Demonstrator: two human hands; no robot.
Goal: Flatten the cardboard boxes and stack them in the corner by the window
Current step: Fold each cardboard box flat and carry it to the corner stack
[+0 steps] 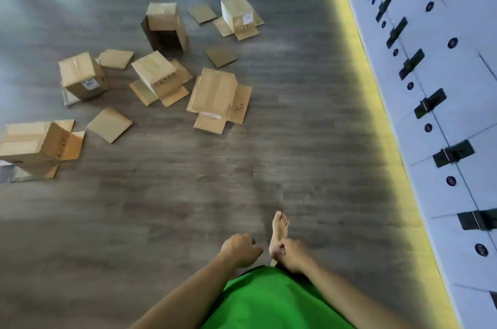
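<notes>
Boxes (161, 70) lay scattered on floor (269, 140), mostly unflattened, flaps splayed, well ahead of feet. Left hand (240, 249) and right hand (289, 254) hung loosely curled, gripped nothing, probably walking over to start.

We seem to stand in a locker or storage room: white lockers (441, 103) with round locks line the grey plank floor (188, 194).
</notes>
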